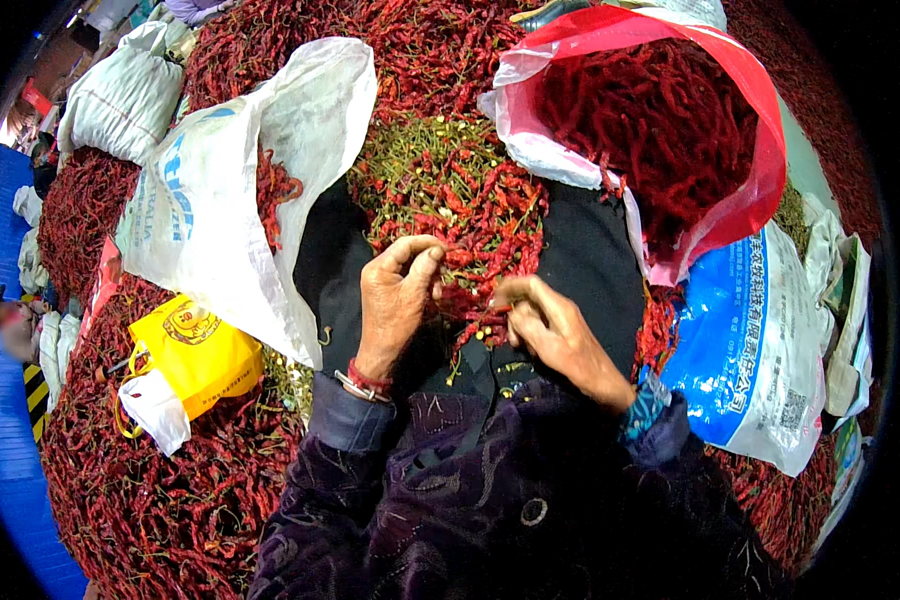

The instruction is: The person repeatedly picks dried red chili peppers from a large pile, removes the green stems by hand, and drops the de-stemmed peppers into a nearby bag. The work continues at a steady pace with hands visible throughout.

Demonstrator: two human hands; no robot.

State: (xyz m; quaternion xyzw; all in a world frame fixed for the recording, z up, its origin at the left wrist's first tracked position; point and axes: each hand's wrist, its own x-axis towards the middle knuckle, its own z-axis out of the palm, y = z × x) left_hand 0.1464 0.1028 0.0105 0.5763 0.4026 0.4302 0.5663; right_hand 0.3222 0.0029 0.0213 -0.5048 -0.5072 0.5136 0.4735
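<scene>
Red chilli peppers (500, 235) lie in a loose pile just beyond and partly beneath the two hands. On the left hand (395, 305), thumb and forefinger are bent toward each other, their tips close together; whether a pod is pinched there I cannot tell. On the right hand (565, 335), the fingers curl inward with the thumb near them, and blur and small red bits in the gap between the hands leave its grip uncertain too. The step in hand looks like fine fingerwork on single pods; working on would call for a light, exact pinch, as the pods are thin and tangled.

Nearest to the fingertips the pile is mostly red; farther off, greenish stems (410, 160) are mixed in. Dark cloth (595, 240) flanks the pile on both sides. Left of it, a white bag (195, 225) gapes with some peppers inside; to the right, a red-rimmed bag (765, 130) holds many darker ones. Beyond these sit a yellow bag (210, 355), on a broad heap of peppers (160, 510), and a blue-and-white bag (710, 340).
</scene>
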